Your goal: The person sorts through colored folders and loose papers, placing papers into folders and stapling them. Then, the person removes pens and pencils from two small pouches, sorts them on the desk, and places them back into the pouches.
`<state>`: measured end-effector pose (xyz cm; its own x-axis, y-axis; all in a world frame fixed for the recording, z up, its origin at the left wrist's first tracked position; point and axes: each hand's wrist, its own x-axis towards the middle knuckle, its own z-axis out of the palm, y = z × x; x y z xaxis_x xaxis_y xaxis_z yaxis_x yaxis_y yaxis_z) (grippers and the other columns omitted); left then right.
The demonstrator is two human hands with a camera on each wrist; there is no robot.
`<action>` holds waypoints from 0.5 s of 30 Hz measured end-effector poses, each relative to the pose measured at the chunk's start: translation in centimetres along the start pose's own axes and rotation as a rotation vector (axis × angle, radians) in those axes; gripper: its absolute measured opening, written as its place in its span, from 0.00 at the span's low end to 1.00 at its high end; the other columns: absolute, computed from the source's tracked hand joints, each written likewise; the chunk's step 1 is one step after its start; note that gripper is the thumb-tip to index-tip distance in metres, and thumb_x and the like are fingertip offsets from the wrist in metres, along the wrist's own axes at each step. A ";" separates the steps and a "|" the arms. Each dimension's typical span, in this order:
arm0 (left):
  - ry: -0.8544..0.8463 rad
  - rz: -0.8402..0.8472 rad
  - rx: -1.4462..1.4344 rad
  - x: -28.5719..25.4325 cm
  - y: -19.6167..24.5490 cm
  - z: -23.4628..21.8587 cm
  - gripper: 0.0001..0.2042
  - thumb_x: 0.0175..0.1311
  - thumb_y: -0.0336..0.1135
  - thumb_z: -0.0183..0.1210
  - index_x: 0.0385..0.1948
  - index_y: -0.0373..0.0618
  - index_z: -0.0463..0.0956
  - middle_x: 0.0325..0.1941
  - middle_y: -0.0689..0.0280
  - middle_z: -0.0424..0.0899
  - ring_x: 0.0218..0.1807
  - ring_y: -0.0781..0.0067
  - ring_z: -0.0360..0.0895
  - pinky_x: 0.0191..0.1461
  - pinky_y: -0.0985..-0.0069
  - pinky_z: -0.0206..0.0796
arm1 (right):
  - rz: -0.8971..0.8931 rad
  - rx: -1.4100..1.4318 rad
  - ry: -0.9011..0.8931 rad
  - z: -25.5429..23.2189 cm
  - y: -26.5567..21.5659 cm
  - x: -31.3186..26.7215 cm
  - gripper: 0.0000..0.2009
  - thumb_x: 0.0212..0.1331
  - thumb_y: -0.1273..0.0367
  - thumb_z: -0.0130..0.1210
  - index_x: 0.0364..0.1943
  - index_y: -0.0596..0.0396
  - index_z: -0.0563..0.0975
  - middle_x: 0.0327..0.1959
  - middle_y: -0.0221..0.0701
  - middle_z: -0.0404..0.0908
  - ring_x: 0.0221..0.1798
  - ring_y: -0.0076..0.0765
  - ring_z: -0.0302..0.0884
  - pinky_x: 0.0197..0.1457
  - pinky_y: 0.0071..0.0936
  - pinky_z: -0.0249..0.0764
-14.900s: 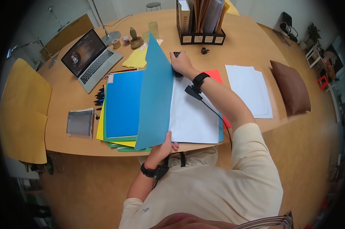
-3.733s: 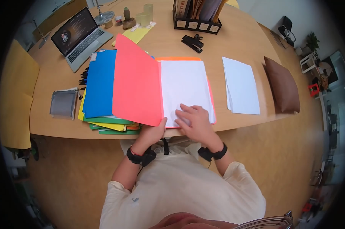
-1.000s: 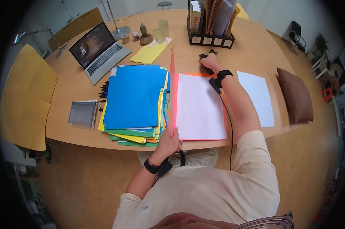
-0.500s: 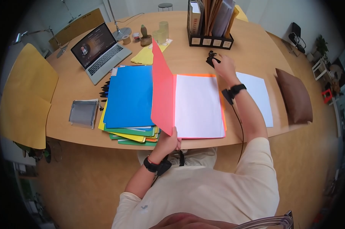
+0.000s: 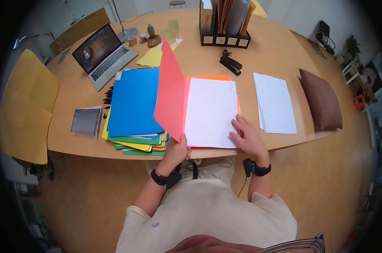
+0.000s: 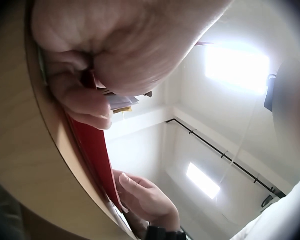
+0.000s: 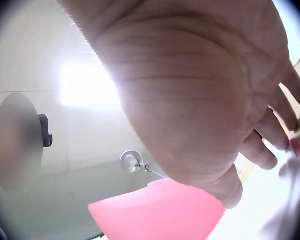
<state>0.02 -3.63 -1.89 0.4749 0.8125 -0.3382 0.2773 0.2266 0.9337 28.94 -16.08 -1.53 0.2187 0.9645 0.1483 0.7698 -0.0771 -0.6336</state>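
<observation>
A red folder [image 5: 172,86] lies with its cover raised and white paper [image 5: 211,111] on its right side. At the folder's lower fold, the left hand [image 5: 176,152] grips the edge; in the left wrist view its fingers [image 6: 82,102] curl round the red card [image 6: 92,145]. The right hand [image 5: 251,139] rests its spread fingers on the paper's lower right edge, and the right wrist view shows this hand [image 7: 190,85] with fingers apart, beside the pink-looking cover [image 7: 160,212]. Beyond the folder lies a black stapler [image 5: 230,65], touched by neither hand.
A pile of folders topped by a blue one [image 5: 134,103] is left of the red folder. Loose white sheets [image 5: 275,103] and a brown cushion [image 5: 321,100] lie right. A laptop [image 5: 111,63], a grey pouch [image 5: 86,122] and a black file holder [image 5: 224,41] are also on the table.
The right hand has left the stapler and come back to the paper's lower right edge. The red cover has tipped further left since a second ago, with the left hand still at its fold.
</observation>
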 end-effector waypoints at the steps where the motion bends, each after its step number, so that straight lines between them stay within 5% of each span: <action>1: -0.003 0.032 0.016 -0.2 0.0 0.0 0.21 0.85 0.38 0.43 0.30 0.32 0.72 0.19 0.59 0.79 0.16 0.69 0.80 0.20 0.70 0.71 | 0.031 0.055 0.011 0.6 0.6 -0.2 0.25 0.65 0.62 0.66 0.64 0.57 0.81 0.76 0.47 0.73 0.79 0.62 0.65 0.79 0.46 0.65; 6: -0.001 0.136 0.153 -1.0 0.9 0.3 0.15 0.80 0.26 0.43 0.63 0.34 0.70 0.24 0.57 0.83 0.17 0.68 0.81 0.24 0.70 0.73 | -0.008 0.037 0.024 1.3 0.4 -0.4 0.24 0.64 0.65 0.66 0.65 0.53 0.81 0.77 0.43 0.74 0.82 0.58 0.62 0.83 0.53 0.58; 8: -0.023 0.171 0.090 -1.6 1.9 0.5 0.29 0.76 0.21 0.45 0.79 0.42 0.61 0.26 0.57 0.85 0.19 0.68 0.82 0.26 0.70 0.74 | -0.038 0.016 0.048 1.3 0.2 -0.3 0.22 0.64 0.67 0.66 0.63 0.53 0.82 0.74 0.42 0.77 0.81 0.58 0.62 0.82 0.55 0.58; 9: -0.081 0.129 0.170 -1.2 1.5 -0.1 0.39 0.70 0.19 0.47 0.85 0.52 0.53 0.33 0.52 0.88 0.27 0.65 0.85 0.35 0.68 0.78 | -0.029 0.017 0.022 1.1 0.0 -0.2 0.21 0.63 0.69 0.65 0.61 0.53 0.82 0.71 0.42 0.79 0.80 0.59 0.64 0.81 0.55 0.59; 15: -0.120 0.384 0.341 -1.2 1.4 0.6 0.31 0.70 0.30 0.62 0.75 0.35 0.68 0.59 0.41 0.85 0.52 0.52 0.87 0.59 0.67 0.77 | -0.112 -0.108 0.176 2.9 1.0 -0.6 0.21 0.54 0.76 0.62 0.56 0.54 0.82 0.60 0.43 0.81 0.71 0.59 0.71 0.77 0.56 0.64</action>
<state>0.39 -4.60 -0.26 0.6826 0.7307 -0.0088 0.3108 -0.2794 0.9085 27.83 -16.03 -4.42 0.2221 0.9104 0.3491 0.8530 -0.0080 -0.5219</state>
